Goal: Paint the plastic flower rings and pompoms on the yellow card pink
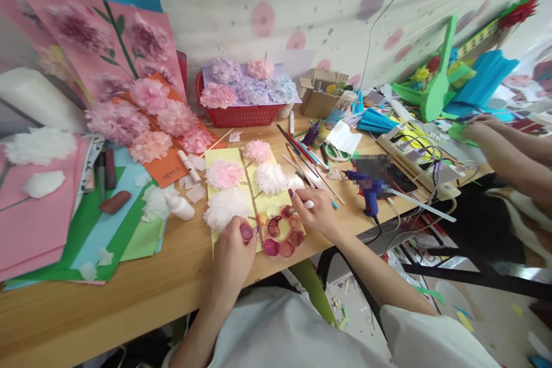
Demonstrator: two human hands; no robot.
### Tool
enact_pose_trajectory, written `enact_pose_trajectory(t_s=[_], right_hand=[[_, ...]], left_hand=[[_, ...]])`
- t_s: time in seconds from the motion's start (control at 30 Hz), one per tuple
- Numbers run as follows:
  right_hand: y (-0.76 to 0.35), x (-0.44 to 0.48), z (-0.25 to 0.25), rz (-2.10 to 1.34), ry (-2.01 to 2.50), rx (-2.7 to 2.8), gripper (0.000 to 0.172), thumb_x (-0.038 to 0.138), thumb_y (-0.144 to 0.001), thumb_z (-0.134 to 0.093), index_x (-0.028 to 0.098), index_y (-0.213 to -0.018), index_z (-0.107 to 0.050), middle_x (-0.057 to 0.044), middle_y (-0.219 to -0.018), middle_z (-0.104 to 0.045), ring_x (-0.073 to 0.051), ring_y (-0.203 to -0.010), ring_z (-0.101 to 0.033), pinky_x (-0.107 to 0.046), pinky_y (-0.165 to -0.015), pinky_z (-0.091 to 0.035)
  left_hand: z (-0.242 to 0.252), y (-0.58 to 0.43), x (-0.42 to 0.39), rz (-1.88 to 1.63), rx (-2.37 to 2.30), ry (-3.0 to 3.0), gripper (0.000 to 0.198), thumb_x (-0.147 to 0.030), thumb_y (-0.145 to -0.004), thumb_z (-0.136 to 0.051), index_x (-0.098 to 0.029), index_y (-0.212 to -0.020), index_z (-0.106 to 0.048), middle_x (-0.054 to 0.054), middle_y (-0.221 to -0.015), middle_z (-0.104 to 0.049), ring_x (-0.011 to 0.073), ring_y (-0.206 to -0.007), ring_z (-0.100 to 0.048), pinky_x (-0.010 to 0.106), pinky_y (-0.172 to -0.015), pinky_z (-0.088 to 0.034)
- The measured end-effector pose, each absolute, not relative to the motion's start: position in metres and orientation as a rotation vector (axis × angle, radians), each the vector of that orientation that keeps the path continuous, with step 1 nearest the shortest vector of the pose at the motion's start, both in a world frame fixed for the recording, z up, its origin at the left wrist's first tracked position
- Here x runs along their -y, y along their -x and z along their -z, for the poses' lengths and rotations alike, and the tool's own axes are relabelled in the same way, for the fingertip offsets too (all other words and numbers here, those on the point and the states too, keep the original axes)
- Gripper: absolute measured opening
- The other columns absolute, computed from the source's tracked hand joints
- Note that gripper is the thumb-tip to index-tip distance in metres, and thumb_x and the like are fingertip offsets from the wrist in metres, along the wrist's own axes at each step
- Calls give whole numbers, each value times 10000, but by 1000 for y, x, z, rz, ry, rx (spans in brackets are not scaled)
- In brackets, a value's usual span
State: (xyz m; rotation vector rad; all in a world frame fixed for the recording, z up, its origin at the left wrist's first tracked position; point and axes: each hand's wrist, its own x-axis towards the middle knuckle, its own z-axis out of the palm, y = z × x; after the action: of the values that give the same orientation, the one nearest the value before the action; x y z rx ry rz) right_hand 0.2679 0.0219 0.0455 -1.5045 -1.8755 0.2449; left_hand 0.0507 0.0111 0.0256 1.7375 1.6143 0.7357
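A yellow card [215, 164] lies on the wooden table [142, 293] with several pink and white tissue flowers [224, 174] glued along a thin brown stem. At its near end sits a flower of red and pink translucent petals [282, 233]. My left hand [233, 256] is closed, pinching one dark pink petal [246, 232] just left of that flower. My right hand [313, 210] is closed round a white stick-like tool [307, 204], its tip over the petal flower.
A blue glue gun [366, 190] stands right of my right hand, with cables and a power strip [414, 152] behind. A red basket [237, 115] of tissue flowers sits at the back. Coloured paper sheets [86, 230] and flower boards cover the left. Another person's arms [504, 144] work at the right.
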Motion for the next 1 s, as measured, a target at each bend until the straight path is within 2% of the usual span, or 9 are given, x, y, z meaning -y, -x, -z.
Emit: enact_pose_trajectory(t_s=[0.23, 0.47, 0.6, 0.7, 0.87, 1.0], right_hand=[[-260, -34, -49, -151, 1606, 1881, 442, 322, -944, -475, 221, -549, -302, 47, -444, -345, -100, -446, -247, -295, -500, -190], [-253, -41, -57, -137, 1664, 1911, 463, 382, -955, -455, 222, -544, -313, 41, -441, -374, -107, -453, -245, -293, -514, -202], [-253, -40, -56, -161, 1690, 1886, 503, 448, -966, -441, 225, -537, -302, 48, -443, -326, -108, -457, -234, -290, -511, -211], [-254, -41, -54, -212, 1710, 1864, 544, 499, -981, -415, 224, -527, -298, 42, -442, -344, -104, -454, -277, -282, -505, -229], [-257, -54, -60, -296, 1788, 1799, 592, 554, -1004, -342, 219, -518, -386, -1, -468, -509, -116, -458, -431, -271, -495, -272], [-256, -67, -65, -394, 1808, 1845, 629, 580, -966, -422, 217, -453, -394, 12, -401, -445, -115, -424, -409, -280, -489, -257]], left_hand=[[-25, -50, -10, -791, -1575, -1727, 130, -300, -777, -542, -266, -713, -434, -16, -640, -565, 198, -634, -579, 286, -615, -400], [-22, -49, -9, -840, -1522, -1716, 119, -305, -773, -517, -266, -704, -428, -18, -640, -562, 188, -623, -565, 286, -608, -391], [-22, -48, -9, -847, -1504, -1712, 128, -287, -778, -513, -267, -699, -414, -24, -625, -547, 183, -606, -559, 281, -591, -383], [-22, -48, -10, -840, -1493, -1718, 131, -277, -781, -528, -266, -704, -422, -28, -619, -543, 183, -605, -565, 278, -590, -385], [-20, -48, -10, -825, -1492, -1724, 123, -260, -792, -539, -262, -725, -437, -21, -638, -563, 192, -631, -588, 283, -607, -392], [-20, -49, -10, -820, -1497, -1729, 129, -247, -793, -551, -260, -732, -439, -15, -653, -578, 198, -650, -605, 287, -617, -403]])
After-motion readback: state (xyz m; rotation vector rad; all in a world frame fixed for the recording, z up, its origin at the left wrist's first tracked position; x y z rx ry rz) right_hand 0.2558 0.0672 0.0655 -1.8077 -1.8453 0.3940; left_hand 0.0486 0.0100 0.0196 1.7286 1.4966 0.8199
